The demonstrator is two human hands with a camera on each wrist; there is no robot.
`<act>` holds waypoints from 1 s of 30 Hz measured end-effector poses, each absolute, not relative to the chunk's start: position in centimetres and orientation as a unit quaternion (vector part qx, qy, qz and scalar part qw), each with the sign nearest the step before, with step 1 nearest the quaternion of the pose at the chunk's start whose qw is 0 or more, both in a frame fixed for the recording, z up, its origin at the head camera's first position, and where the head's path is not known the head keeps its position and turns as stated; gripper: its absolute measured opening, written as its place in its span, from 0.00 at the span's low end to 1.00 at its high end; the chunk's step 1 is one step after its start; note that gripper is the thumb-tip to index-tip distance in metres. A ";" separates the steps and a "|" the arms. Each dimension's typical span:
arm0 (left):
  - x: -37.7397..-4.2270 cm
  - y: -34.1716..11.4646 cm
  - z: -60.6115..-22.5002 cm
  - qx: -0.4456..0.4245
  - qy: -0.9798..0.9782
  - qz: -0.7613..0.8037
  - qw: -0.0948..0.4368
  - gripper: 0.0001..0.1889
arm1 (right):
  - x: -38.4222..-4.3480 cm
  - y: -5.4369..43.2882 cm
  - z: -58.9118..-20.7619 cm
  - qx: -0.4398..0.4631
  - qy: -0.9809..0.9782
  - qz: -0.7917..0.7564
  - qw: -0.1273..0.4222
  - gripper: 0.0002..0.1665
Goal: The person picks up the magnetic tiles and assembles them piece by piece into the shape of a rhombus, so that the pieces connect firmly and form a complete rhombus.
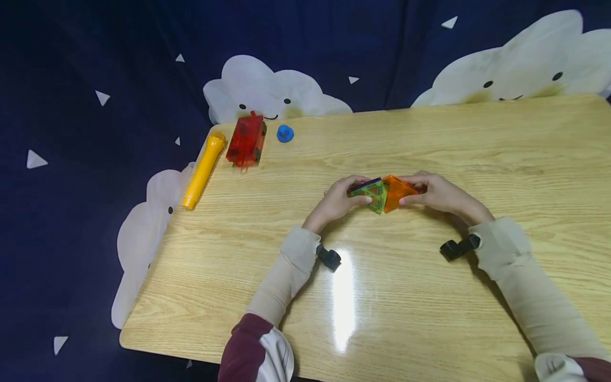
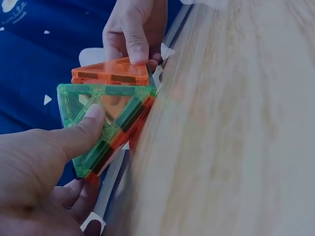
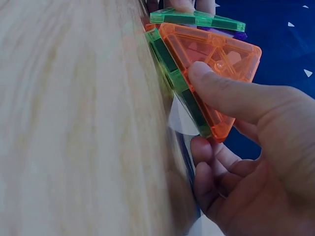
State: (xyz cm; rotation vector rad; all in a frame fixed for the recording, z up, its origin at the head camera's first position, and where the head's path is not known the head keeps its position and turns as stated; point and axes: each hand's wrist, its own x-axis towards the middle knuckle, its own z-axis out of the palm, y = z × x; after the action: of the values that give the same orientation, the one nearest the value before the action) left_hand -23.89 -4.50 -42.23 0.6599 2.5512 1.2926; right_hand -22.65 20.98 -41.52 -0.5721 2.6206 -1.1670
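Note:
Both hands meet over the middle of the table around a small cluster of translucent magnetic tiles. My left hand (image 1: 340,200) pinches a green triangular magnetic tile (image 2: 109,132), its thumb on the face and fingers behind. An orange tile edge (image 2: 140,118) lies right behind that green one. In my right hand (image 1: 440,195) is an orange triangular magnetic tile (image 3: 216,64), thumb on its face and fingers curled underneath. Along its lower side runs another green tile (image 3: 176,76). A purple tile (image 3: 239,35) peeks out at the far side, mostly hidden.
On the wooden table (image 1: 229,281), a yellow toy microphone (image 1: 204,171) lies by the left edge. Beside it are a red translucent toy cart (image 1: 245,139) with dark wheels and a small blue toy (image 1: 285,133). A dark blue curtain (image 1: 315,37) with white clouds hangs behind.

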 end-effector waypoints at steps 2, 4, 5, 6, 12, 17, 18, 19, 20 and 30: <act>-23.8 -4.4 -42.2 0.222 0.865 0.439 0.100 0.23 | -22.6 20.9 -41.5 -0.193 0.891 -0.396 0.110 0.35; -23.8 -4.4 -42.1 0.225 0.864 0.440 0.099 0.24 | -22.6 20.8 -41.6 -0.190 0.890 -0.398 0.113 0.35; -23.7 -4.3 -42.1 0.227 0.863 0.440 0.099 0.24 | -22.5 20.8 -41.6 -0.188 0.890 -0.399 0.116 0.35; -23.7 -4.3 -42.1 0.229 0.862 0.442 0.098 0.24 | -22.5 20.8 -41.6 -0.188 0.890 -0.398 0.119 0.35; -23.8 -4.1 -42.2 0.237 0.854 0.453 0.096 0.23 | -22.5 20.8 -41.7 -0.185 0.892 -0.392 0.130 0.35; -23.9 -4.1 -42.3 0.237 0.854 0.454 0.091 0.24 | -22.5 20.6 -41.6 -0.180 0.893 -0.392 0.130 0.35; -23.8 -4.1 -42.3 0.237 0.854 0.455 0.089 0.24 | -22.5 20.6 -41.5 -0.179 0.892 -0.393 0.131 0.35; -23.8 -4.1 -42.3 0.236 0.853 0.457 0.088 0.24 | -22.5 20.6 -41.5 -0.177 0.891 -0.396 0.133 0.35; -23.8 -4.1 -42.3 0.234 0.853 0.459 0.086 0.24 | -22.5 20.5 -41.4 -0.177 0.890 -0.397 0.135 0.35; -23.8 -4.0 -42.3 0.215 0.852 0.470 0.081 0.24 | -22.8 20.2 -41.4 -0.165 0.896 -0.393 0.127 0.36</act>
State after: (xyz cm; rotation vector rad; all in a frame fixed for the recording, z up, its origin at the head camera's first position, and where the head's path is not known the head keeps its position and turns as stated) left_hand -23.83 -4.01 -42.28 0.6414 2.5470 1.4055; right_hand -22.79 20.23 -41.39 -0.4788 2.6069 -1.1423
